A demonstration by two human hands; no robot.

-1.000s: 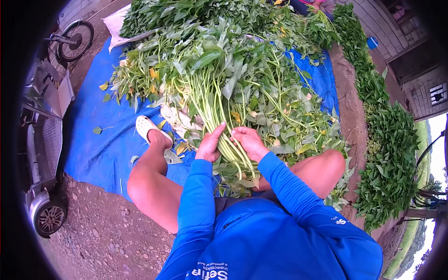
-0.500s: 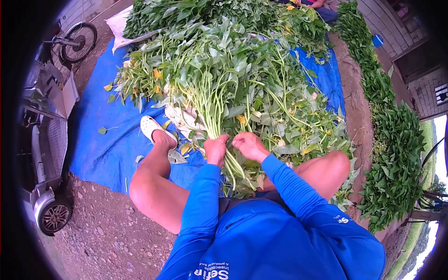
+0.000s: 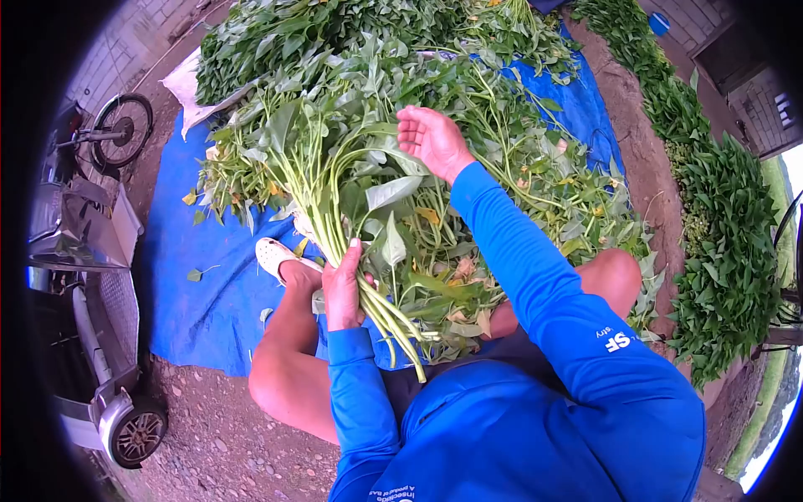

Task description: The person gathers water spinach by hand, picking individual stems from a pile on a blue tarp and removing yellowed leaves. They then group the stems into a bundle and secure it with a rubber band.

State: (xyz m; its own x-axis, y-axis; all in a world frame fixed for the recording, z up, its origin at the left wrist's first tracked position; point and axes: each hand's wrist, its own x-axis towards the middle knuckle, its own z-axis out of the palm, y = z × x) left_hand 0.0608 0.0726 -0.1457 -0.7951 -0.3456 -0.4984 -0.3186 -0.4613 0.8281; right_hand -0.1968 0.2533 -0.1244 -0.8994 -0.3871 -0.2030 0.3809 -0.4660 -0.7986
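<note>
Your left hand point(image 3: 341, 289) is closed around a bundle of leafy stems point(image 3: 324, 201), gripping it low down, with the thumb lying along the stems. Your right hand point(image 3: 433, 144) is higher up and well apart from the left. It is open and holds nothing; its fingers are loosely bent and point left, toward the bundle's leaves. Whether the fingertips brush the foliage behind them, you cannot tell from this view.

The bundle slants across the space in front of you. Its leafy tops fan out beyond your left hand, up and to the left of your right hand. Its bare stem ends come out below your left fist and angle down to the right, over your dark shorts point(image 3: 481, 358).

Beyond and beneath your hands spreads a loose heap of greens point(image 3: 519, 167), with some yellow and withered leaves among it. The heap lies on a blue tarp point(image 3: 196, 293). A denser pile of dark leaves point(image 3: 268, 42) sits at the far side, partly on a pale sack point(image 3: 186, 88). Your left foot, in a cream clog point(image 3: 273, 258), rests at the heap's left edge. To the right, past a strip of bare ground, runs a long row of greens point(image 3: 723, 243).
</note>
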